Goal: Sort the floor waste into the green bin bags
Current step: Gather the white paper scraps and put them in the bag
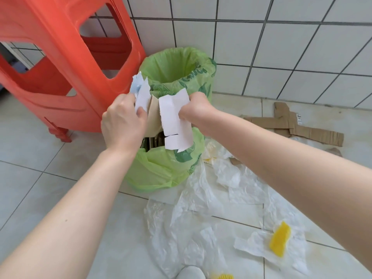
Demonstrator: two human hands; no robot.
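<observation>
Torn card: two pieces, held above the near bag (161,168). Right piece (175,121), white, hangs below the right hand (196,109); grip at its upper right edge, fingers curled round it. Lower end of the piece overlaps the near bag's rim. Left piece (142,93), white with a blue face, sticks up from the left hand (122,121); thumb and fingers pinch its lower part. Brown card (154,115) shows between the two pieces, touching the left piece; which hand holds it, cannot tell.

Near bag: green, open, holds upright cardboard. Far bag (177,67): green, open, just behind, at the tiled wall.

Floor right: flat cardboard (291,125), clear plastic sheets (191,228), yellow scrap (279,238). Red stool (60,57) at left.
</observation>
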